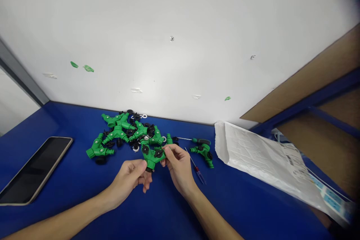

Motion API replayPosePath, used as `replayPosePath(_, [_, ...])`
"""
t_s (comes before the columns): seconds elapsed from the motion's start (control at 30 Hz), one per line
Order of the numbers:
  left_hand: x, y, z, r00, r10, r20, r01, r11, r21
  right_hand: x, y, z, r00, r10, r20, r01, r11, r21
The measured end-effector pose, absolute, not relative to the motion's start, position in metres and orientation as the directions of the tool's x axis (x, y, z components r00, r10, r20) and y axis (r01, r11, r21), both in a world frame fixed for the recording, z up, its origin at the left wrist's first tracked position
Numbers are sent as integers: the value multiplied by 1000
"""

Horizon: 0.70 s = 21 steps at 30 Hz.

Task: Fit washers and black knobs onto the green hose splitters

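Both my hands hold one green Y-shaped hose splitter (153, 156) with black knobs just above the blue table (84, 191). My left hand (132, 178) grips its lower inlet end, fingers curled round it. My right hand (177, 165) pinches its right arm between thumb and fingers. Behind it lies a pile of several more green splitters (120, 133) mixed with loose black knobs and white washers (144, 116). A single green splitter (204, 153) rests to the right of my right hand.
A phone (33, 170) lies face up at the left. A green-handled screwdriver (197, 141) and a small red-and-blue screwdriver (197, 168) lie near my right hand. A white woven sack (261, 157) lies at right. White wall behind, wooden shelf boards at far right.
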<state>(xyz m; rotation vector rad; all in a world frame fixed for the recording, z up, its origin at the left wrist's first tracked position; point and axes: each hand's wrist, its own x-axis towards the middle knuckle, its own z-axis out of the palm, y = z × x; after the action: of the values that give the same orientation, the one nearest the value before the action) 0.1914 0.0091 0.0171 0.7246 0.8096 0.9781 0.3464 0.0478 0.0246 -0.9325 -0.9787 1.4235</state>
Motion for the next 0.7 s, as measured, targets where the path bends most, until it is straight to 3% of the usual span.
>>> replayPosePath(0.17, [191,9,18,358,871,-337,-476,481,736,344,41,25,-153,988,-4,-397,-65,-915])
replayPosePath(0.37, [190,9,24,546,774,-321,-509,611,606,344,39,27,-178,984,-18,-372,-85,-924])
replayPosePath(0.7, [186,12,28,639,687,-346,-457,701,548,342,36,27,-143,990,13,-381,-43,-924])
